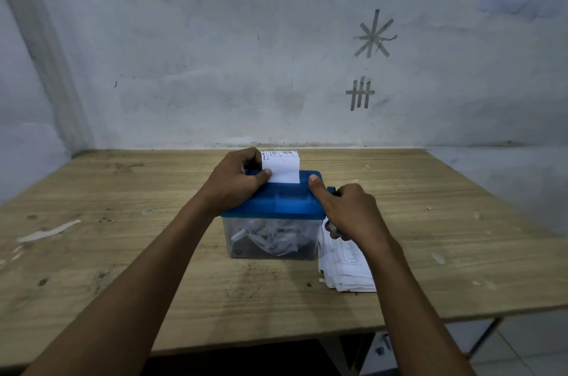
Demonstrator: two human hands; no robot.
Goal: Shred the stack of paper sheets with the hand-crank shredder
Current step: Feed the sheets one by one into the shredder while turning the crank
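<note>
Wall (215, 53): was pale grey plaster, scuffed, grimy along its foot.
Tape marks: grey strips formed a star (373, 34) above a barred grid (360, 94) on the wall.
Table (123, 252): worn wooden top stood against the wall, scratched and chipped.
Floor: pale tiles (522, 351) showed under the table's right edge.
Light: was dim and even.

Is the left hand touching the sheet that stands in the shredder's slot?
Touching. The head view shows the left hand pinching the sheet at its left edge, thumb in front, above the shredder lid.
</note>
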